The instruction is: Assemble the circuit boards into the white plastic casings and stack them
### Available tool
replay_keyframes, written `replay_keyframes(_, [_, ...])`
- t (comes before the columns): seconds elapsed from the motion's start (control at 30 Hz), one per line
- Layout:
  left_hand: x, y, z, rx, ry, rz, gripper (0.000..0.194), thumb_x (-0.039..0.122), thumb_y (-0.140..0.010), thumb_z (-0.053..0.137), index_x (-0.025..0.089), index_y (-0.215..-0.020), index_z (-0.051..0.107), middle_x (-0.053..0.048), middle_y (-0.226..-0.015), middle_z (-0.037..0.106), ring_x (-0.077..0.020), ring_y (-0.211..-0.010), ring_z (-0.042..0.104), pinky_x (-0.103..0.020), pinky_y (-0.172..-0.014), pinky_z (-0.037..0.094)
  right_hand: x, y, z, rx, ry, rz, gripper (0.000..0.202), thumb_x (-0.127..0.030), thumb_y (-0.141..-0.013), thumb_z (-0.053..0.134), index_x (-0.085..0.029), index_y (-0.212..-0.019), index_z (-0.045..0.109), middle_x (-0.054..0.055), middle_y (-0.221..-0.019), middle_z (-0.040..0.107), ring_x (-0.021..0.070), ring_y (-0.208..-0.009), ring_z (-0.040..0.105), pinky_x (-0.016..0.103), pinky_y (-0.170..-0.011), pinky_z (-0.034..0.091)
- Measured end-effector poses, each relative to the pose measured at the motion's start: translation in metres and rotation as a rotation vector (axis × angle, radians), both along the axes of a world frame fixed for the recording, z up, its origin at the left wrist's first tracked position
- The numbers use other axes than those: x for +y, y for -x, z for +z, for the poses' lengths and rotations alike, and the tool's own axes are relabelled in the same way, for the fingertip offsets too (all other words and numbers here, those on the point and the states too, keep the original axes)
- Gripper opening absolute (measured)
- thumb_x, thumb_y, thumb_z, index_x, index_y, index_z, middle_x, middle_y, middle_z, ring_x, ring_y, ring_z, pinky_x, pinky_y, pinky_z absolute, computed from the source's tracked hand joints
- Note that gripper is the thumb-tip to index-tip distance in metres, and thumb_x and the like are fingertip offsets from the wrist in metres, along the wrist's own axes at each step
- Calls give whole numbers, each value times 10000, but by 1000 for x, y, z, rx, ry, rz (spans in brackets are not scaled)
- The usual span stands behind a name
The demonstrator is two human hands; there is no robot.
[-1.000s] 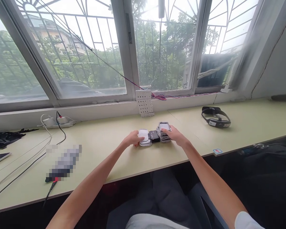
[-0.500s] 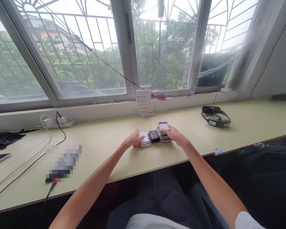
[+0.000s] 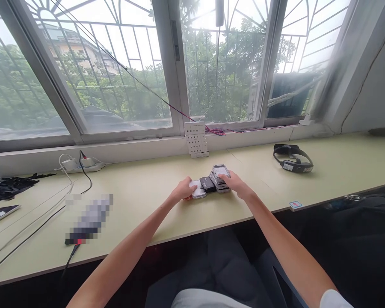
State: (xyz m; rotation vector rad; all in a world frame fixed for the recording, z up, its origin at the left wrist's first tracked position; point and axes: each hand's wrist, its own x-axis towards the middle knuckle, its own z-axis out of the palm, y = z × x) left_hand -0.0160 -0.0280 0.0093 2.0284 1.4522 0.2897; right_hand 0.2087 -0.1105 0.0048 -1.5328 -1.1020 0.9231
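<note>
On the table in front of me, my left hand (image 3: 183, 189) grips a pale, flat, rounded-corner plastic case (image 3: 199, 191), thumb on top and fingers at its left side. Beside it lies a small black box (image 3: 208, 184) with light lettering, overlapping the pale case's right part. My right hand (image 3: 237, 184) holds the right side of a stack of pale rectangular frames (image 3: 220, 172), its thumb resting over the top one. The stack stands against the black box's right end. The fingers beneath and behind both piles are partly hidden.
A black head strap (image 3: 293, 159) lies at the right on the table (image 3: 141, 192). A perforated white block (image 3: 196, 139) leans by the window sill. To the left are a blurred dark object (image 3: 90, 219), cables, a power strip (image 3: 93, 167), a phone (image 3: 1, 214) and black plastic (image 3: 9, 190).
My left hand has shifted slightly right, its thumb further over the pale case. My right hand stays on the stack of frames. The whole view has moved a little.
</note>
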Motion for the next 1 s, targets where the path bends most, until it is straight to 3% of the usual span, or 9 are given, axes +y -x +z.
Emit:
replay_keyframes(0.23, [-14,-2,1,31,-14,17,355,325,-956,453,131,-1251,421,-1,-580,588,-158,-436,532,-262,-483,460,12,-4,-13,46,-39,-5,578,-527,-772,635,-183,-1234,588,102,-1236,676,264,-1134,622,333,-900,507])
replay_keyframes(0.4, [-34,-5,4,-2,11,13,408,293,-961,424,114,-1311,313,-5,-550,603,-176,-427,557,-280,-510,501,18,-2,-14,70,-49,12,554,-507,-768,626,-172,-1209,606,102,-1161,700,246,-1057,639,310,-857,503])
replay_keyframes(0.53, [-39,-1,9,-33,78,-15,379,417,-989,369,140,-1244,334,3,-527,589,-173,-405,555,-284,-490,500,23,-3,-10,103,-60,69,503,-485,-748,645,-169,-1139,623,94,-1104,709,234,-995,636,277,-775,494])
replay_keyframes(0.67, [-37,14,19,-86,200,-158,496,520,-873,598,187,-1160,370,9,-615,632,-164,-490,613,-263,-511,494,30,-7,-9,125,-89,146,444,-470,-745,646,-182,-1083,632,65,-1051,703,217,-965,622,265,-758,487])
replay_keyframes(0.77, [-32,26,23,-138,299,-294,625,389,-720,787,207,-1148,370,18,-686,659,-159,-564,649,-261,-568,506,34,-8,-7,123,-78,172,422,-464,-750,643,-188,-1068,621,52,-1031,694,202,-947,610,256,-744,476])
replay_keyframes(0.87, [-24,30,20,-115,310,-328,628,303,-685,792,214,-1139,368,46,-632,643,-155,-525,630,-264,-553,497,37,-8,-2,140,-69,225,377,-446,-755,640,-200,-1041,620,38,-1010,689,183,-920,602,237,-710,458])
replay_keyframes(1.0, [-18,29,11,-83,235,-374,531,334,-735,736,228,-1120,387,68,-561,613,-152,-442,586,-234,-457,435,45,-10,-1,170,-64,294,349,-432,-765,648,-218,-1041,635,20,-987,681,170,-907,586,222,-699,441])
